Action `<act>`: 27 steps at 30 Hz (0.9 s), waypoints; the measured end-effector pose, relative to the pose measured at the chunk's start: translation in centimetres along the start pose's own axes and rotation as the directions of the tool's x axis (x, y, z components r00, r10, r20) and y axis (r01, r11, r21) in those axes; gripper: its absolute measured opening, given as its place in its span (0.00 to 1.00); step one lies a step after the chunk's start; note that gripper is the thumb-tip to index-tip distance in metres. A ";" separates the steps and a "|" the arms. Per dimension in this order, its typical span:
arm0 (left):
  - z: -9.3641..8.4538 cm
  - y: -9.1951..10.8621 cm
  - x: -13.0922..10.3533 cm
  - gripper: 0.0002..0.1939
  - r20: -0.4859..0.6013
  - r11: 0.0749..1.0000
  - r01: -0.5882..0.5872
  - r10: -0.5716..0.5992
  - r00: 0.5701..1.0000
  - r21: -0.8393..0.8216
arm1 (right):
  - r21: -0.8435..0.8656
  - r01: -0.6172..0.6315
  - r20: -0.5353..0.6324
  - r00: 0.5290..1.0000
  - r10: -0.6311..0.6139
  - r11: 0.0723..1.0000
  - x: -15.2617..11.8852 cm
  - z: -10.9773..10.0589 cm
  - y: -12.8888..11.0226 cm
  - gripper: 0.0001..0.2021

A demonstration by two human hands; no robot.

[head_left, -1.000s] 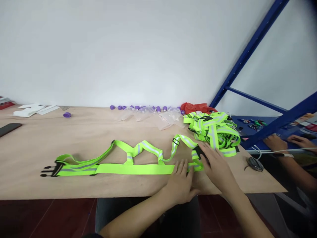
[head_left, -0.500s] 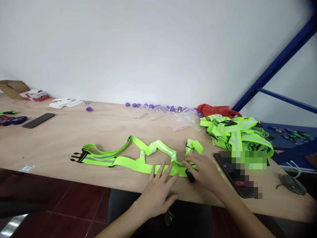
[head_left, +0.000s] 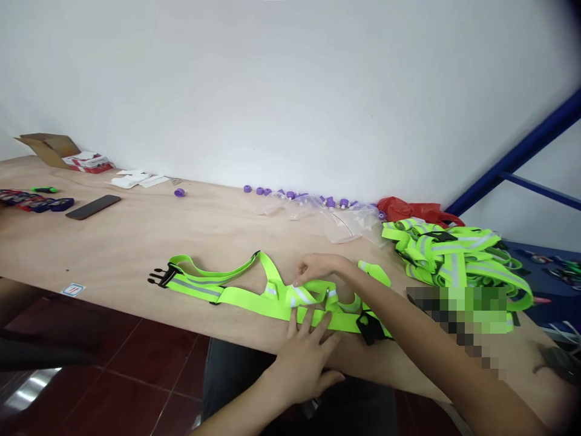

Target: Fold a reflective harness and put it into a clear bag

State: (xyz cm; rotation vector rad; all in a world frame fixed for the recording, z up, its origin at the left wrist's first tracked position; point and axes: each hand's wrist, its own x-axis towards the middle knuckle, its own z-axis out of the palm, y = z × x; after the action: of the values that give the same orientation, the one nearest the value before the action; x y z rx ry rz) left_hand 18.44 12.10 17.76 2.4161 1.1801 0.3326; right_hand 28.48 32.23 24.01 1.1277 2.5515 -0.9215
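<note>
Two bare hands are working over one lime-yellow reflective harness [head_left: 254,301], which is lying stretched out along the near side of one wooden table [head_left: 149,230]. The left hand [head_left: 304,363] is lying flat with its fingers parted, their tips resting on the harness's lower strap, and it is gripping nothing. The right hand [head_left: 318,266] is reaching across above it with curled fingers, the tips touching the raised middle strap; whether they are pinching it, I cannot tell. Two black buckles are showing on the harness: one pronged buckle [head_left: 161,276] at its left end and one broader buckle [head_left: 370,328] near its right end, close to the right forearm. One heap of matching straps [head_left: 454,251] is sitting to the right; its pieces are too tangled to count. One red bag [head_left: 408,209] is lying behind the heap. Along the wall, at least seven purple caps [head_left: 247,189] are standing in a loose row behind some overlapping clear bags [head_left: 342,224], while one single purple cap [head_left: 180,192] is lying well apart to the left. Farther left, one dark flat slab [head_left: 94,207], one open cardboard box [head_left: 49,148] and one red-and-white box [head_left: 88,162] are resting on the table.
</note>
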 end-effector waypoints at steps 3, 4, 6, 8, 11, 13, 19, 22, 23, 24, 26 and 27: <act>0.3 0.0 0.1 0.35 0.011 0.999 0.033 -0.033 0.999 -0.015 | 0.043 0.043 0.188 0.981 -0.050 0.998 -0.8 0.1 -0.3 0.14; 0.4 0.0 0.1 0.35 0.014 0.999 0.043 -0.043 0.999 -0.018 | 0.052 0.054 0.217 0.974 -0.064 0.997 -1.1 0.2 -0.4 0.13; 0.5 0.0 0.1 0.36 0.013 0.999 0.050 -0.050 0.999 -0.018 | 0.055 0.074 0.235 0.968 -0.085 0.996 -1.6 0.5 -0.6 0.09; 0.5 0.0 0.1 0.35 0.013 0.999 0.040 -0.040 0.999 -0.014 | 0.041 0.095 0.199 0.975 -0.101 0.995 -1.9 0.6 -0.8 0.05; 0.4 -0.1 0.0 0.35 0.014 1.000 0.019 -0.019 1.000 -0.017 | 0.000 0.120 0.044 0.992 -0.120 0.993 -1.8 0.3 -0.8 0.06; 0.4 -0.2 0.0 0.35 0.012 0.999 0.019 -0.018 1.000 -0.026 | -0.025 0.129 -0.091 0.987 -0.130 0.991 -1.5 -0.4 -0.4 0.07; 0.9 0.5 0.4 0.38 0.040 0.997 0.055 -0.053 0.998 -0.045 | -0.049 0.129 -0.407 0.903 -0.138 0.990 -0.5 -2.2 1.6 0.09; -0.3 1.2 0.5 0.36 -0.006 0.994 0.056 -0.057 0.998 -0.097 | -0.029 0.167 -0.470 0.868 -0.161 0.986 -1.0 -1.8 2.0 0.17; -1.2 1.1 0.4 0.32 -0.045 0.987 0.044 -0.051 0.998 -0.152 | -0.020 0.182 -0.486 0.858 -0.169 0.983 -1.3 -1.5 2.0 0.18; -2.4 0.8 0.3 0.26 -0.108 0.974 0.029 -0.054 0.993 -0.224 | -0.012 0.196 -0.499 0.848 -0.176 0.981 -1.7 -1.2 2.0 0.19; -5.3 -0.7 0.2 0.16 -0.291 0.926 -0.002 -0.117 0.949 -0.378 | 0.003 0.220 -0.524 0.831 -0.186 0.976 -2.5 -0.6 1.8 0.17; -7.0 -2.0 0.4 0.14 -0.408 0.910 -0.009 -0.178 0.895 -0.415 | 0.010 0.231 -0.536 0.823 -0.190 0.973 -2.9 -0.3 1.8 0.15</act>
State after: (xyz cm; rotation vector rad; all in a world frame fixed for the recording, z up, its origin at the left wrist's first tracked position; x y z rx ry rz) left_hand 14.55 15.37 22.93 1.9642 1.2412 1.0335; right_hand 31.80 31.59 24.67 1.2898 3.1698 -0.8453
